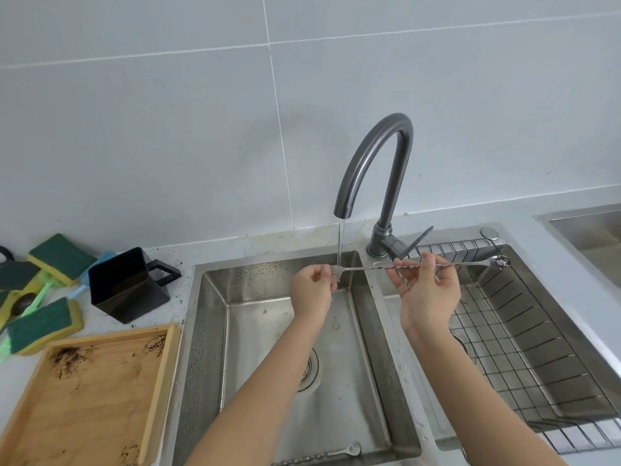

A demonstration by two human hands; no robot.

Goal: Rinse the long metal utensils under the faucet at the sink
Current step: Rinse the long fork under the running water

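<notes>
Both hands pinching long bar spoon (366,268): left hand (311,290) rubbing under stream, right hand (428,290) steadying; dirty bowl at 3 o'clock next.

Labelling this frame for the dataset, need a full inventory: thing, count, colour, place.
long spoon: 1, silver, held across both basins, bowl end dirty, other end under the stream
second spoon: 1, silver, left basin bottom
faucet: 1, dark grey, behind the divider, running
sink: 1, steel, two basins
wire rack: 1, dark, in the right basin
black container: 1, counter left of sink
wooden tray: 1, tan, stained, bottom left
sponges: several, green and yellow, far left
left hand: pinches the spoon's wet end
right hand: pinches the twisted stem
</notes>
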